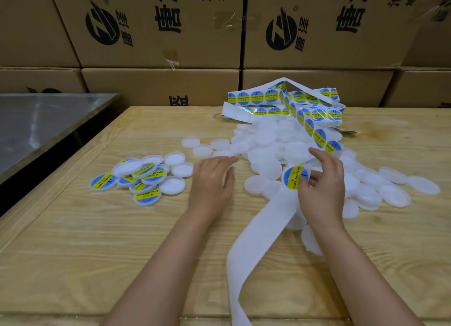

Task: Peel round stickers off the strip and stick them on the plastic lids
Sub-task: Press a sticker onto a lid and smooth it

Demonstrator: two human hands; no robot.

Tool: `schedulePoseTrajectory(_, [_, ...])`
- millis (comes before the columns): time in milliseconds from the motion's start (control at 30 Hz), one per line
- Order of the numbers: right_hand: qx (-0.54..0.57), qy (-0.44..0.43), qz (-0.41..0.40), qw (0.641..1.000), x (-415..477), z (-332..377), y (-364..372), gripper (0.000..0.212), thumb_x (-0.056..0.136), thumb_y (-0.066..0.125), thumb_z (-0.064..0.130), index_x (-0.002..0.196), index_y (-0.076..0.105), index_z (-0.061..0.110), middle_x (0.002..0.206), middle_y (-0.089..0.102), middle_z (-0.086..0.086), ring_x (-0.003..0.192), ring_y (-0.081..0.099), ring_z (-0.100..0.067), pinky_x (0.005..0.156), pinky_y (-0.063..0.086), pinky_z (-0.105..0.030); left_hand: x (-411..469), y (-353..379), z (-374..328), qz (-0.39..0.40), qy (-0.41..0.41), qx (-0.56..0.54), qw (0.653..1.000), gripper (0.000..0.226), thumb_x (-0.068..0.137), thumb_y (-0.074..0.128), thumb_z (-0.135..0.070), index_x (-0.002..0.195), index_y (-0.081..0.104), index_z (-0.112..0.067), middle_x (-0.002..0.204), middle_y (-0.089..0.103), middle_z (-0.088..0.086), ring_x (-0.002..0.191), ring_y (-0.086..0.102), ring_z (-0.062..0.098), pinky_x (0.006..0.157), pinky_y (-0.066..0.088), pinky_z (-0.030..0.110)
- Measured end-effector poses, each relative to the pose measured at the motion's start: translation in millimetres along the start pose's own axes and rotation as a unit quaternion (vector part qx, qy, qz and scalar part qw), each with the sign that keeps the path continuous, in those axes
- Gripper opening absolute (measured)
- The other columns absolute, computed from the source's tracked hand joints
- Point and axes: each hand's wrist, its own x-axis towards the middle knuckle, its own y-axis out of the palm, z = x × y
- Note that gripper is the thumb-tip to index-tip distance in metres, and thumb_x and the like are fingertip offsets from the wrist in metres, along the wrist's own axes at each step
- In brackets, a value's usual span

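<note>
At centre left of the frame, a small cluster of labelled lids lies on the wooden table. The far larger heap of bare lids at centre right is unlabelled. The right hand pinches a round sticker where the strip turns to empty backing. The left hand, fingers straight and holding nothing, hovers at the heap's edge. Most of the job looks undone.
</note>
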Motion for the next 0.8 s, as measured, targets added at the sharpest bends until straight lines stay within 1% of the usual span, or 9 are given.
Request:
schedulePoseTrajectory(67, [0.011, -0.005, 0.029, 1.000, -2, 1, 2, 0.060, 0.080, 0.049, -0.012, 0.130, 0.049, 0.022, 0.129, 0.040, 0.010, 0.089, 0.059, -0.017, 0.080, 0.045, -0.023, -2, 8, -17, 0.040, 0.001, -0.061, 0.997, 0.028, 0.087, 0.056, -0.005, 0.114, 0.065, -0.007, 0.111, 0.068, 0.006, 0.102, 0.063, 0.024, 0.088, 0.045, 0.042])
schedulePoseTrajectory(133, [0.017, -0.016, 0.059, 0.998, -6, 2, 5, 0.064, 0.080, 0.048, -0.013, 0.132, 0.046, 0.024, 0.129, 0.042, 0.007, 0.093, 0.061, -0.014, 0.083, 0.047, -0.022, -5, 14, -29, 0.089, -0.023, -0.117, 0.989, 0.035, 0.092, 0.054, -0.008, 0.127, 0.057, -0.012, 0.121, 0.063, 0.003, 0.109, 0.057, 0.021, 0.095, 0.040, 0.038])
schedulePoseTrajectory(233, [0.032, -0.039, 0.113, 0.992, -11, 6, 7, 0.070, 0.079, 0.046, -0.014, 0.131, 0.044, 0.032, 0.116, 0.045, 0.010, 0.093, 0.060, 0.001, 0.083, 0.047, -0.016, -7, 18, -37, 0.138, -0.056, -0.173, 0.974, 0.044, 0.094, 0.055, -0.015, 0.137, 0.045, -0.018, 0.133, 0.054, -0.003, 0.119, 0.048, 0.012, 0.102, 0.031, 0.025])
schedulePoseTrajectory(300, [0.044, -0.052, 0.144, 0.987, -13, 8, 9, 0.072, 0.079, 0.047, -0.014, 0.129, 0.043, 0.037, 0.110, 0.045, 0.012, 0.092, 0.061, 0.002, 0.083, 0.048, -0.016, -6, 17, -38, 0.144, -0.069, -0.194, 0.968, 0.047, 0.092, 0.058, -0.016, 0.137, 0.045, -0.017, 0.134, 0.053, -0.005, 0.120, 0.047, 0.008, 0.103, 0.030, 0.021])
schedulePoseTrajectory(367, [0.067, -0.055, 0.152, 0.985, -16, 10, 11, 0.068, 0.081, 0.050, -0.013, 0.126, 0.043, 0.037, 0.107, 0.046, 0.013, 0.091, 0.063, 0.000, 0.083, 0.050, -0.017, -5, 16, -38, 0.126, -0.079, -0.204, 0.967, 0.042, 0.089, 0.062, -0.015, 0.130, 0.053, -0.016, 0.125, 0.059, -0.006, 0.117, 0.050, 0.007, 0.102, 0.033, 0.021])
schedulePoseTrajectory(433, [0.103, -0.038, 0.147, 0.983, -17, 11, 12, 0.061, 0.082, 0.051, -0.012, 0.123, 0.047, 0.034, 0.104, 0.048, 0.009, 0.089, 0.064, 0.000, 0.080, 0.050, -0.014, -5, 15, -39, 0.103, -0.101, -0.212, 0.966, 0.033, 0.085, 0.067, -0.016, 0.118, 0.063, -0.017, 0.114, 0.064, -0.010, 0.111, 0.055, 0.005, 0.098, 0.038, 0.020])
schedulePoseTrajectory(567, [0.138, -0.009, 0.142, 0.980, -17, 14, 12, 0.052, 0.085, 0.052, -0.010, 0.110, 0.052, 0.035, 0.103, 0.051, -0.002, 0.088, 0.066, 0.000, 0.070, 0.049, -0.010, -4, 15, -39, 0.085, -0.161, -0.242, 0.953, 0.019, 0.078, 0.074, -0.016, 0.096, 0.069, -0.019, 0.092, 0.065, -0.021, 0.095, 0.058, -0.005, 0.086, 0.040, 0.008])
schedulePoseTrajectory(667, [0.151, 0.004, 0.147, 0.977, -17, 16, 11, 0.047, 0.086, 0.053, -0.009, 0.104, 0.054, 0.035, 0.102, 0.053, -0.007, 0.088, 0.067, 0.000, 0.068, 0.050, -0.011, -4, 16, -36, 0.092, -0.215, -0.284, 0.930, 0.014, 0.074, 0.077, -0.017, 0.086, 0.070, -0.020, 0.085, 0.069, -0.014, 0.091, 0.061, -0.001, 0.085, 0.044, 0.015])
schedulePoseTrajectory(800, [0.155, 0.019, 0.134, 0.979, -18, 19, 10, 0.039, 0.086, 0.056, -0.005, 0.098, 0.057, 0.032, 0.097, 0.055, -0.008, 0.079, 0.067, 0.003, 0.063, 0.047, -0.008, -4, 17, -34, 0.090, -0.248, -0.325, 0.908, 0.016, 0.071, 0.079, -0.015, 0.073, 0.067, -0.026, 0.080, 0.071, -0.011, 0.089, 0.064, 0.002, 0.086, 0.048, 0.022])
